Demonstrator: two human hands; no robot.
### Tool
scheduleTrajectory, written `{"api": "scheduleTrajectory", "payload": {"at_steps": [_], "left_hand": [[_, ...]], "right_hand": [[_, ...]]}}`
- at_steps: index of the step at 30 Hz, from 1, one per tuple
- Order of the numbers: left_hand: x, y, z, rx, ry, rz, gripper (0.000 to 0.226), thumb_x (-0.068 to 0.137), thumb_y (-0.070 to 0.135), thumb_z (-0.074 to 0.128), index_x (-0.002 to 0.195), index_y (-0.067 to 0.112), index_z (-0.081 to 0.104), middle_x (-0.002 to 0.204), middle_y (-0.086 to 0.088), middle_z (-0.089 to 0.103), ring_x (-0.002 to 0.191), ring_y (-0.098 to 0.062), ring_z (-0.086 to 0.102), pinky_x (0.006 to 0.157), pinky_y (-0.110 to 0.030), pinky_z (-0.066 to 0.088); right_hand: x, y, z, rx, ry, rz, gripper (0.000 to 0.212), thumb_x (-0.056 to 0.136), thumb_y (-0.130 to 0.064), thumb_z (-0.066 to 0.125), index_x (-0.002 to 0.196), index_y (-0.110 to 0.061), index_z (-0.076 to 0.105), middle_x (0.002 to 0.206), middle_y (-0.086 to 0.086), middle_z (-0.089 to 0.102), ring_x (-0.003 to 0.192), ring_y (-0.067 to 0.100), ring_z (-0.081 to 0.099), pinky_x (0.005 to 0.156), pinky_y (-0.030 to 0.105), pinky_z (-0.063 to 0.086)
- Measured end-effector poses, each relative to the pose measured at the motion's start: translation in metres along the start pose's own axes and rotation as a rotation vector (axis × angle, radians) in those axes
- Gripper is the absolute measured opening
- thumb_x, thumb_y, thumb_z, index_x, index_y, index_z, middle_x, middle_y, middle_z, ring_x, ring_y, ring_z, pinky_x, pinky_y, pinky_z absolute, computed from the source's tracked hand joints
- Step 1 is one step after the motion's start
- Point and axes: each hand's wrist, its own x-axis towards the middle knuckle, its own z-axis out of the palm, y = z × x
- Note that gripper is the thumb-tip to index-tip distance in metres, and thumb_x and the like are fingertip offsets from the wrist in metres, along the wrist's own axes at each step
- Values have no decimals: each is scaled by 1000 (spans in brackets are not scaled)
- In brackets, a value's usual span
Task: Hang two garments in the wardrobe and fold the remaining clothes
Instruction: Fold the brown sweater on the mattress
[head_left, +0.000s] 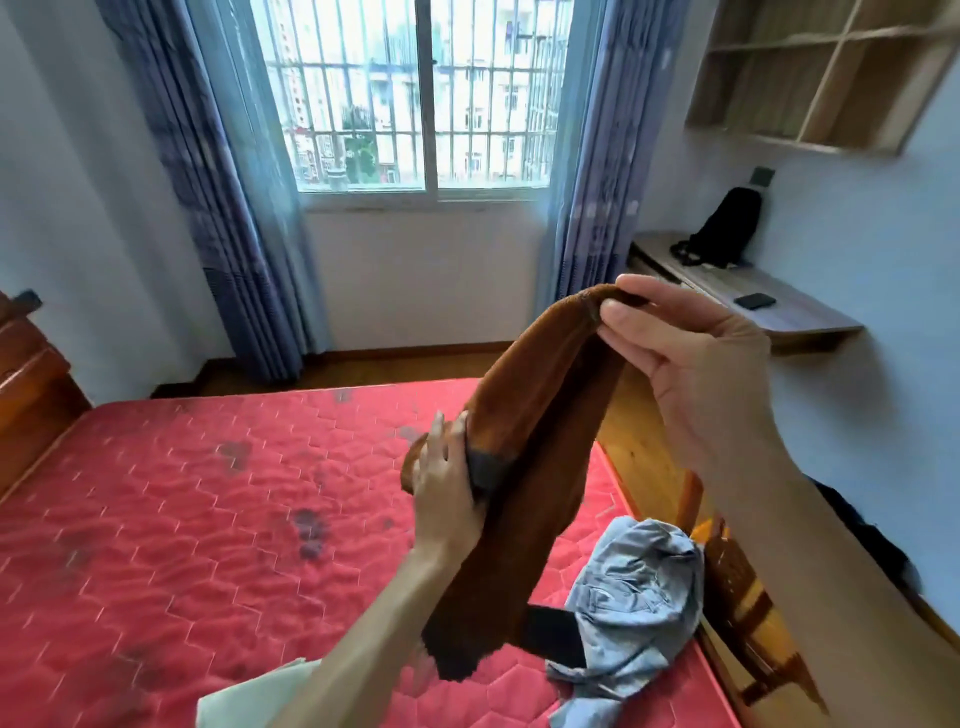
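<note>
The person holds a brown garment (524, 457) in the air above the red bed (208, 519) with both hands: the right hand (691, 364) pinches its top edge between thumb and fingers, and the left hand (447, 483), lower down, is closed around its side near a dark patch. The cloth hangs from the 2 grips, its ragged lower end just above the mattress. A crumpled pale blue garment (634, 613) lies on the bed's right edge, and a pale green cloth (249, 696) lies under the left forearm.
</note>
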Motion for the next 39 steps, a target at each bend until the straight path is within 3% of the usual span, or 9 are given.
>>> {"api": "scheduleTrajectory", "payload": {"at_steps": [3,10,14,17,21,27,33,36,39], "left_hand": [[19,-6,-32,-64,107,96,46,74,-7,63,115,13,61,129,-5,56,110,-31,61,89,-42,53],[64,22,-134,-305,277,20,30,63,4,36,78,20,57,59,8,52,55,-3,48,58,-28,33],[84,37,-164,-285,226,47,33,77,-8,42,71,22,54,63,10,55,62,-6,46,62,-30,35],[90,39,-170,-395,208,29,26,79,-4,42,71,17,56,65,7,56,66,-11,49,66,-35,39],[103,61,-171,-441,88,91,18,89,10,54,73,14,60,67,4,57,67,-12,51,67,-34,40],[103,70,-164,-398,-44,137,36,92,10,58,61,29,58,57,14,51,61,-8,45,63,-31,38],[98,28,-187,-259,149,3,3,88,25,73,90,22,72,75,3,70,73,-11,64,76,-29,53],[69,21,-179,-201,237,-42,23,87,39,73,102,22,70,80,11,69,72,0,64,71,-18,50],[33,13,-157,-327,297,-25,70,73,61,73,130,26,53,113,11,65,101,-1,63,85,-15,51]], "right_hand": [[10,-16,-3,-23,4,-50,28,65,-8,76,93,-10,75,83,4,77,91,23,75,86,31,59],[54,3,-29,-217,112,-49,21,79,0,76,93,-15,75,74,-5,75,81,12,75,90,33,59],[64,31,-35,-526,-4,-127,38,83,12,68,92,-24,72,88,2,76,77,-2,69,86,16,55],[65,56,-31,-832,-241,-142,73,73,21,64,126,-28,61,112,7,62,101,7,63,106,25,47],[45,98,-8,-1206,-496,-423,97,64,-26,87,149,-32,41,122,2,40,116,20,42,106,31,37],[51,140,33,-970,-455,-464,19,88,-21,69,99,-16,53,93,-3,56,85,27,59,73,34,46],[74,126,49,-909,-481,-518,15,91,-14,69,98,-6,57,83,0,60,73,17,55,66,20,36],[80,114,71,-876,-473,-538,19,87,-2,64,103,-4,53,83,1,56,72,16,51,63,13,33],[85,97,89,-823,-487,-620,25,79,9,56,99,-2,47,75,1,49,61,7,43,60,5,32]]}}
